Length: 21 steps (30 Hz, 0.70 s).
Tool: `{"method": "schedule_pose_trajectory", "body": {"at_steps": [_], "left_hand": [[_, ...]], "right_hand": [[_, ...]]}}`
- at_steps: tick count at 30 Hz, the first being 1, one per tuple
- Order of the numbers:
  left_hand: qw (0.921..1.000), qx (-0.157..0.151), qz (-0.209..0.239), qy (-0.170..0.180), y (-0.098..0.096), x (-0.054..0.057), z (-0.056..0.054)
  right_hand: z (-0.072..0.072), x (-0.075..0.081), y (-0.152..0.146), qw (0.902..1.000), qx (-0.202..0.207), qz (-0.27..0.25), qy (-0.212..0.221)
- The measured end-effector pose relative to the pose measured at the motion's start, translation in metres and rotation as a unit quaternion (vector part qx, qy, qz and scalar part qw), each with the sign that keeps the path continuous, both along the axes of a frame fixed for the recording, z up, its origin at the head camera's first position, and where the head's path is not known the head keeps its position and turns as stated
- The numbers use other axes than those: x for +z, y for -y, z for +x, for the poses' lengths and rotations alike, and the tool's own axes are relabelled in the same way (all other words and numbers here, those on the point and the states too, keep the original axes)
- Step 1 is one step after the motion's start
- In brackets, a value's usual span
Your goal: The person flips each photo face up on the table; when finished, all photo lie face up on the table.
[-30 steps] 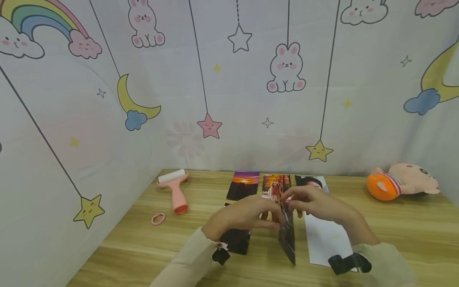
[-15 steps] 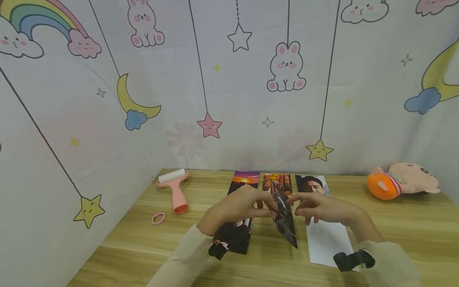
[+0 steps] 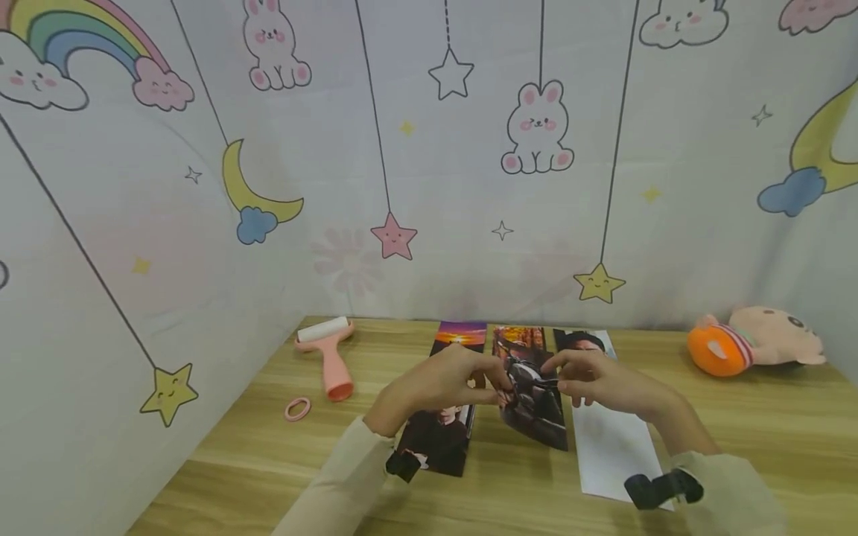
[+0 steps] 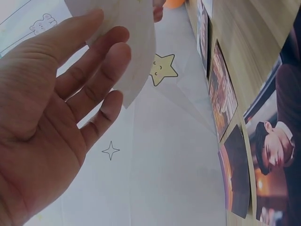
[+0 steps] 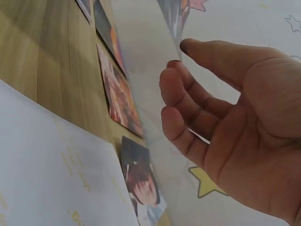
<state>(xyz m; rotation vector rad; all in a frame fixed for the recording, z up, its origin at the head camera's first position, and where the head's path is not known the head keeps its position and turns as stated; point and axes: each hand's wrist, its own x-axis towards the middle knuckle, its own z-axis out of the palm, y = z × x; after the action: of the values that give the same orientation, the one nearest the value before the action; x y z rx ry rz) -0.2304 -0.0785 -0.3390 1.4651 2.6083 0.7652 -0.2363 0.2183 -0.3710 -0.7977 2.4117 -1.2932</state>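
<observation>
Both hands hold one dark glossy photo print (image 3: 536, 409) above the table, tilted and slightly curved. My left hand (image 3: 445, 376) pinches its left edge; in the left wrist view the print's white back (image 4: 134, 42) shows beyond the fingers. My right hand (image 3: 610, 380) pinches the opposite edge between thumb and fingertips, seen close up in the right wrist view. Behind the held print lies an autumn dog photo (image 3: 519, 337). Under the left hand is a photo of a person in dark clothes (image 3: 439, 443). A white sheet (image 3: 617, 458) with faint yellow print lies below the right hand.
A sunset photo (image 3: 462, 333) and a portrait photo (image 3: 579, 342) lie at the back of the wooden table (image 3: 268, 476). To the left are a pink-handled roller (image 3: 331, 365) and a pink ring (image 3: 298, 409). A plush toy (image 3: 754, 342) lies back right, before a patterned curtain (image 3: 456, 179).
The held print, nearly edge-on a second ago, has turned its picture side toward the head camera, and its lower end has risen. Both hands stay close together around it.
</observation>
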Motion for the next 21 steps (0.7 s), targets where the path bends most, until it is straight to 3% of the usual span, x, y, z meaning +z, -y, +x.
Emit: {"method": "schedule_pose_trajectory", "body": {"at_steps": [10,18,21], "left_hand": [[0.9997,-0.008,-0.018,0.017,0.005,-0.003,-0.005],[0.9966,0.008,-0.037,0.074,0.012,-0.006,-0.009],[0.9961,0.021,-0.047,0.071,0.014,-0.007,-0.011]], "right_hand": [[-0.001,-0.003,-0.003,0.9985,-0.022,-0.047,-0.020],[-0.003,-0.005,-0.006,0.9969,-0.034,-0.071,0.005],[-0.004,-0.008,-0.006,0.9970,-0.034,-0.069,0.000]]}}
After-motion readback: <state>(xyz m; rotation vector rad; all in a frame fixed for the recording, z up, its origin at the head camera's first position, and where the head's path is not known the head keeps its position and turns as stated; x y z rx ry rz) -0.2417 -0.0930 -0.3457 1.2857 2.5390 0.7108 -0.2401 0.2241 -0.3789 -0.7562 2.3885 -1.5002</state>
